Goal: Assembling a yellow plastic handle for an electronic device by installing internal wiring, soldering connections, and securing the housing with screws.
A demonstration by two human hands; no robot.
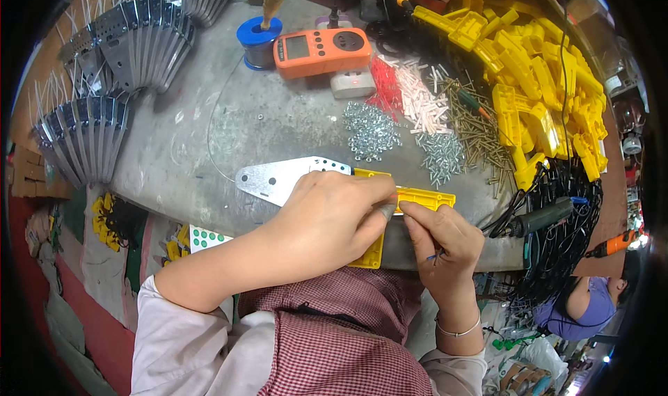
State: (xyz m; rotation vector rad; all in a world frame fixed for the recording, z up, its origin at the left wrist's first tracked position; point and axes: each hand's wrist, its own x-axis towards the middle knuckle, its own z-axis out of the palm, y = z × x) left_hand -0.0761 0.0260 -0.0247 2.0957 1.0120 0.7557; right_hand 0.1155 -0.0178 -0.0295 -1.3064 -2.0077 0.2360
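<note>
A yellow plastic housing (431, 199) is lying at the table's near edge, its long bar running left to right and sloping slightly toward the body at the right end. Its left part is being covered by the left hand (334, 204), the nearer of the two, while the bar's free end is showing just beyond the fingertips of the right hand (445, 239). A silver metal plate (292, 175) is extending leftward from beneath the left hand. The housing is being gripped under the left hand's curled fingers. The right thumb and forefinger are being pinched together at the bar's near side; whether anything small is being held between them cannot be told.
</note>
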